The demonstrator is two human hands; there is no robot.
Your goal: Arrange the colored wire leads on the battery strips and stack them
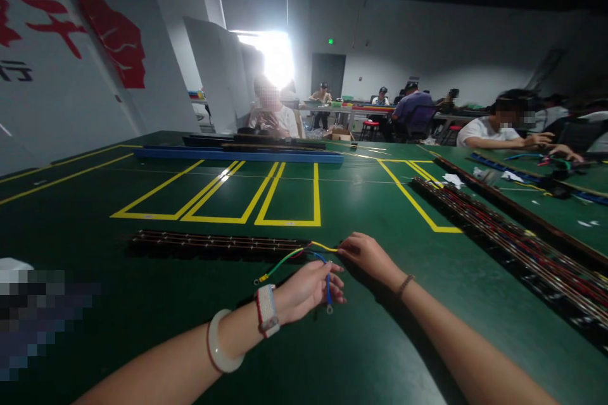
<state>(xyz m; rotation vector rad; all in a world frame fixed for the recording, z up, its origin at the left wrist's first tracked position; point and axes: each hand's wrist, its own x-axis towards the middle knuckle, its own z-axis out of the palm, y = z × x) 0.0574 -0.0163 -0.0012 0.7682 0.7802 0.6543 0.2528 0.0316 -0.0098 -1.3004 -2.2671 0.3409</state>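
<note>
My right grip (368,256) is closed at the fingertips on the yellow wire (325,247), near its far end, so the wire runs nearly straight from the dark strip (223,245) and stands apart from its neighbours. The strip lies lengthwise on the green counter (166,300), in front of me and to the left, its wired end toward my hands; I judge that this leaves the wires within easy reach of both. My left grip (311,288) is half curled, palm partly turned up, just below that end. The blue wire (329,288) bends at my thumb and drops past my fingers, its metal ring (329,310) hanging below them; whether I pinch it or merely let it rest there, I cannot tell. Having it there seems to hold it clear of the yellow one. The green wire (285,256) curves the other way, to the left, out of both grips, and ends in another ring (257,281) near my watch (267,310). Beyond the strip, yellow tape (316,196) marks out boxes on the counter, probably to give things set places, and a long blue rail (237,155) lies across behind them. Off to my right, a longer wired bundle (513,247) lies slanted, well apart from my hands.
</note>
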